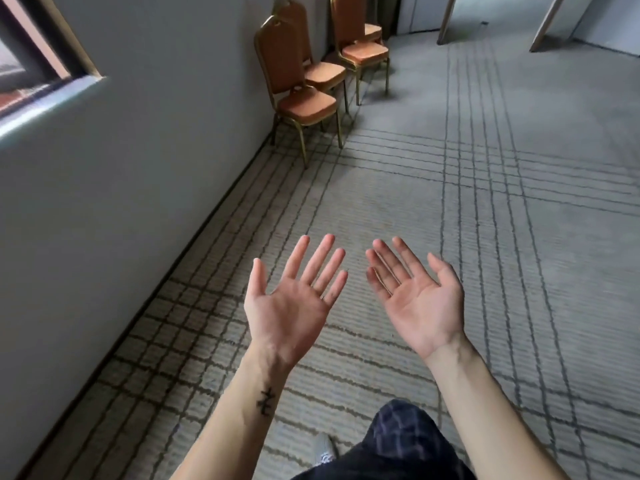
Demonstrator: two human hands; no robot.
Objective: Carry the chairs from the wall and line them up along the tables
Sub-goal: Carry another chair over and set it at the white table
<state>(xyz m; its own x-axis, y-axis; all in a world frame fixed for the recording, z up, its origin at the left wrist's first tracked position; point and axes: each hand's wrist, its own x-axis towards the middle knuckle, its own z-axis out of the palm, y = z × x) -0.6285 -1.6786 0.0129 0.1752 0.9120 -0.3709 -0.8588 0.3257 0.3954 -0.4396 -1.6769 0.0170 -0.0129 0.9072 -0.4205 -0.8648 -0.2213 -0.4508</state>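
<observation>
Clearly the chairs are not yet in hand: they stand along the wall (156,150), well ahead of the person on the patterned carpet (450,220). The nearest chair (291,81) has its back to the wall, a second chair (325,76) sits just behind it, and a third chair (363,50) stands beyond. Another seat seems to show behind that one, though the far corner is too small to tell whether it is stacked or separate.

I judge these to be padded banquet chairs on thin gold metal frames: stiff, moderately heavy, awkward rather than fragile. The cushion would give under a grip, so the firm holds are the top rail of the backrest and the frame under the front of the seat.

Both hands hold nothing and touch nothing. The left hand (291,306) is palm up with its fingers (322,261) straight and spread wide. The right hand (419,303) is also palm up, its fingers (384,268) straight and closer together.
</observation>
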